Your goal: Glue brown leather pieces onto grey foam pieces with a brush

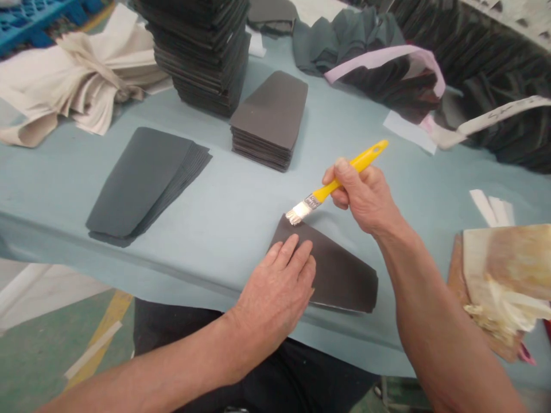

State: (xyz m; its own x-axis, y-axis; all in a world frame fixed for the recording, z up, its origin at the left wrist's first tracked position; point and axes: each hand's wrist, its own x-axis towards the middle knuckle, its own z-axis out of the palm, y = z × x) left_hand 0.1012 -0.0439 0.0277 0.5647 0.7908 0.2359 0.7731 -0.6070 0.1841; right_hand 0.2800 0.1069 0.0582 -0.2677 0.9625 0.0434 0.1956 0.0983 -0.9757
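A dark grey cut piece [340,269] lies flat near the front edge of the pale blue table [241,195]. My left hand [278,289] rests flat on its left end, fingers stretched out and pressing it down. My right hand [361,195] is closed around the yellow handle of a small brush [333,183]. The brush's pale bristles touch the far left corner of the piece, just beyond my left fingertips.
A fanned pile of dark pieces [144,183] lies at left, a short stack [271,120] at centre back, a tall stack [202,51] behind it. Cream cloth [81,74] is heaped far left. Tied dark bundles [387,63] fill the back right. A glue-stained board [499,281] sits at right.
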